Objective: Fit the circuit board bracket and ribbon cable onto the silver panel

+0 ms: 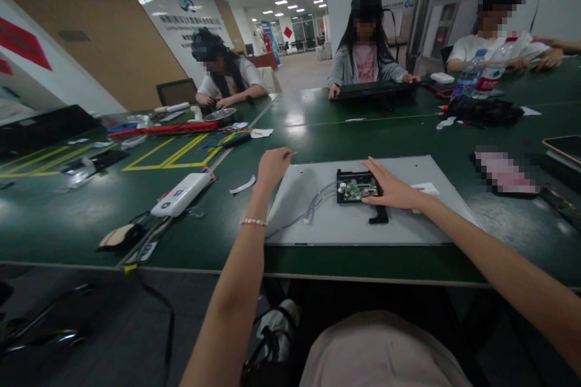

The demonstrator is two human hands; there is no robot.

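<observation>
A flat grey panel point(327, 227) lies on the table in front of me. On it sits a green circuit board point(356, 192) in a black frame, with grey cables point(313, 204) running from its left side. My right hand point(394, 187) spans the frame's right end, thumb at the near edge and fingers at the far edge. Raised over the panel's far left corner is my left hand point(273, 164), its fingers pinched together; a tiny tip shows at them, too small to name. A black bracket piece point(379, 215) projects below the frame.
Left of the panel are a white power bank point(181, 195), a paper strip point(243, 185) and a computer mouse point(120, 237). To the right lies a phone point(505, 173). Bottles point(492, 72) and a black bag point(483, 111) stand farther back. Several people sit across the table.
</observation>
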